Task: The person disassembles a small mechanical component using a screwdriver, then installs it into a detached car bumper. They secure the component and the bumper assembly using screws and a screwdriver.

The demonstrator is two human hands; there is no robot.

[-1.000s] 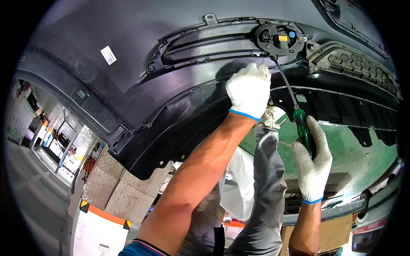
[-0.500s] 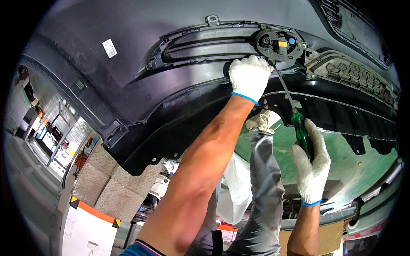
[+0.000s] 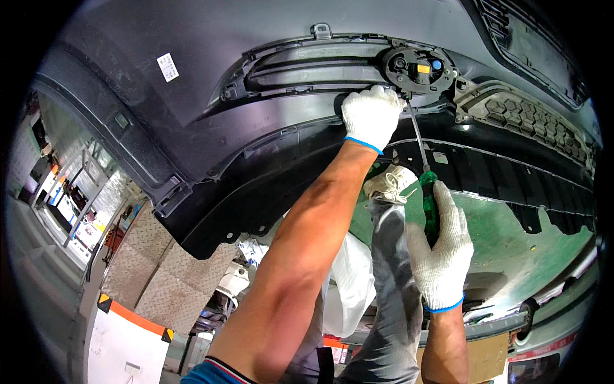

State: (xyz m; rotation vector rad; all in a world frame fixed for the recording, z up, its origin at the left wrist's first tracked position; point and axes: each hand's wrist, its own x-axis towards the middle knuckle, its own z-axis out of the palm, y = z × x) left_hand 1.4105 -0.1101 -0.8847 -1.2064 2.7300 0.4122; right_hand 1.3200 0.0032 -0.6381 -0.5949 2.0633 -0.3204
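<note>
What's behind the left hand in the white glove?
Around the gloved left hand, the grey bumper cover and the lower edge of its slatted insert show. Whatever lies directly behind the hand is covered, so I can't tell what it touches.

Workshop with a glossy green floor
Left, tread-patterned panels beside a white, orange-edged board, a metal frame beyond; lower right, brown cardboard near a wheel.
</note>
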